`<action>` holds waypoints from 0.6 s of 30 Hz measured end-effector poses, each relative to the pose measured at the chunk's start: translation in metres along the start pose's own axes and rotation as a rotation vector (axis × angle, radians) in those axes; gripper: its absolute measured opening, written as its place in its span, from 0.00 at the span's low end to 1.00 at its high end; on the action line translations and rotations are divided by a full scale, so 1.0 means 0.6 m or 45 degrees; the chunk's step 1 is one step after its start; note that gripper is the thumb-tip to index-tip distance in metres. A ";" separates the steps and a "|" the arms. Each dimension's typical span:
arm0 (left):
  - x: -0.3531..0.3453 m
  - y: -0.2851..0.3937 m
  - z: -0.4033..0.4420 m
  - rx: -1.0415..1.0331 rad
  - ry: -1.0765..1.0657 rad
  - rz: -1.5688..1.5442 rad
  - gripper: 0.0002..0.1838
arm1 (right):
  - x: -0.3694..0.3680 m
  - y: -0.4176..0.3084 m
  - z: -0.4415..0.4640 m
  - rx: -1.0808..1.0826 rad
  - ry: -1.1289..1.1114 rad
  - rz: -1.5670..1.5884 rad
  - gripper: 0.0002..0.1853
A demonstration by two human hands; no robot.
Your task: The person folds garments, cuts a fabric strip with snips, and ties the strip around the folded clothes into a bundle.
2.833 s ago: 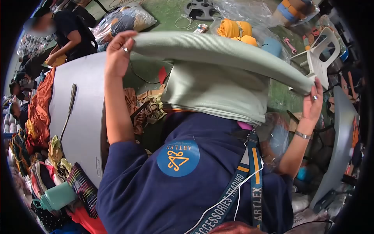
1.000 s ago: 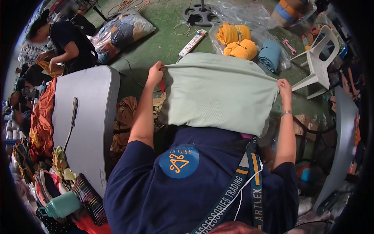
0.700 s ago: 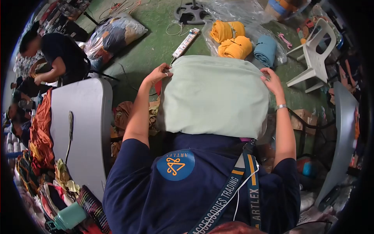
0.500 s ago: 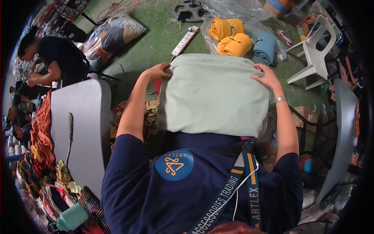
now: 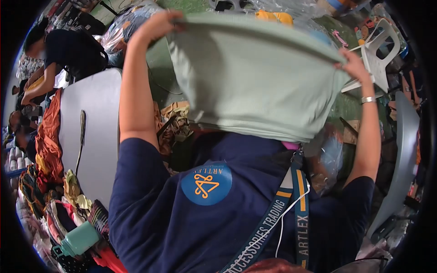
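A pale green ribbed fabric (image 5: 255, 77) is stretched out in front of my body, its near part lying across my lap. My left hand (image 5: 160, 23) pinches its far left corner, raised up and slightly blurred. At the far right corner my right hand (image 5: 354, 66) grips the same fabric, with a metal bracelet on the wrist. The far edge between the hands is lifted and curves. A shadow falls on the fabric's left part.
At left stands a grey table (image 5: 91, 132) with a dark strip (image 5: 82, 136), orange cloth (image 5: 49, 141) and a teal bottle (image 5: 81, 239). A co-worker (image 5: 68, 57) sits beyond. A white chair (image 5: 378, 59) and yellow rolls (image 5: 275, 17) are beyond the fabric.
Both hands have moved up and apart, lifting and spreading the far edge of the green fabric. It now covers the power strip and part of the rolls.
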State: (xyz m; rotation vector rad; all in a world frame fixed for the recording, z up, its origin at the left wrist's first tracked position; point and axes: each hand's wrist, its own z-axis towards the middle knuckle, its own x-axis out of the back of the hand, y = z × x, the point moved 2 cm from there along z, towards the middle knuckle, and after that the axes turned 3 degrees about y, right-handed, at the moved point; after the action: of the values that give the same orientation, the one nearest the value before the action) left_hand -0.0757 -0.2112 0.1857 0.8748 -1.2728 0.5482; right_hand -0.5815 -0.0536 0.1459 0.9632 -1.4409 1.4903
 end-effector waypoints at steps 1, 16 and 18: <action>0.019 -0.030 0.012 -0.123 0.192 0.040 0.18 | 0.039 -0.017 0.007 0.048 0.046 0.105 0.26; -0.169 0.062 -0.278 0.078 0.331 -0.177 0.14 | -0.114 -0.118 -0.289 0.272 0.578 -0.323 0.14; -0.231 0.056 -0.318 0.102 0.106 -0.347 0.14 | -0.168 -0.106 -0.321 0.131 0.310 -0.280 0.14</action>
State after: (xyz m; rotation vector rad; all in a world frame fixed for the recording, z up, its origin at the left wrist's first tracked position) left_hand -0.0234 -0.0221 0.0510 1.0621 -1.0408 0.4159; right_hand -0.4814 0.1335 0.0659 0.9328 -1.0593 1.4717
